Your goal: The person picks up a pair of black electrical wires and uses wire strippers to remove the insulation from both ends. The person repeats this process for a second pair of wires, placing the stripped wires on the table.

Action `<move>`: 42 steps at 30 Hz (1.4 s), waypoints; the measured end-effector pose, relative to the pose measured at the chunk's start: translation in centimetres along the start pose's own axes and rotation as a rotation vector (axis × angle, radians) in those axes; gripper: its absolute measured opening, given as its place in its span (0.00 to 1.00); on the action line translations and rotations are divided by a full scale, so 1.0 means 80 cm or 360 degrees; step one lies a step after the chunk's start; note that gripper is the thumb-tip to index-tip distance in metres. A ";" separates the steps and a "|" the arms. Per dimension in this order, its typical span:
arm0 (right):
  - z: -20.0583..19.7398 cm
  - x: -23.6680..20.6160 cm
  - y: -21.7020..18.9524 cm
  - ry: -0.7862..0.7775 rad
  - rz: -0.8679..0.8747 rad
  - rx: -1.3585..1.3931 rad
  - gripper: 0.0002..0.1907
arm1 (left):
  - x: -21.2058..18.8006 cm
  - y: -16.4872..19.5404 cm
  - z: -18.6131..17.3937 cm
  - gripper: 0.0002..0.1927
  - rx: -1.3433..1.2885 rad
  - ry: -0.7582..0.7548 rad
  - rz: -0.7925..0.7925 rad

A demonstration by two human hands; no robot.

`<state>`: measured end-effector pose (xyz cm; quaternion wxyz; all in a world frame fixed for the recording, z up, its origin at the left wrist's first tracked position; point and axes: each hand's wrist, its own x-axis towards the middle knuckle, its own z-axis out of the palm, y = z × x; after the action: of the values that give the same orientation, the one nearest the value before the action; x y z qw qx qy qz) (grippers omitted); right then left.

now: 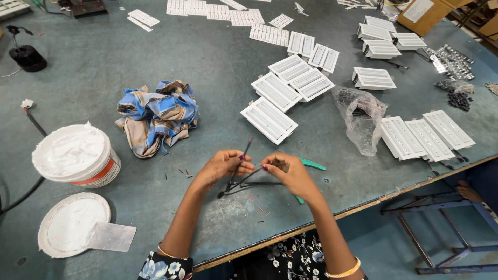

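Observation:
My left hand [222,167] pinches a thin dark wire with a reddish tip [246,148] that sticks up and to the right. My right hand [288,173] pinches other dark wires [244,185] that run left and down onto the grey-green table [155,52]. Both hands meet just above the table near its front edge. Teal-handled pliers [313,165] lie under and behind my right hand, partly hidden by it.
A crumpled blue and brown cloth [155,115] lies behind my left hand. A white tub of paste [75,154], its lid [72,224] and a scraper sit at the left. Several white rectangular light fixtures [269,120] and a clear plastic bag [360,116] lie beyond and to the right. Cut wire bits dot the table.

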<state>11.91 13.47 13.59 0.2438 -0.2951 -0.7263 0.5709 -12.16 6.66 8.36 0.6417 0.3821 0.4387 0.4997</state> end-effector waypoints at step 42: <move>0.077 -0.041 0.025 0.0267 0.0350 0.0960 0.14 | -0.007 0.011 0.059 0.21 -0.0201 0.0233 0.0388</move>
<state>10.27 7.23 10.18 0.3162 -0.3321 -0.4658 0.7568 -8.04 6.07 10.81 0.5654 0.3540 0.4024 0.6269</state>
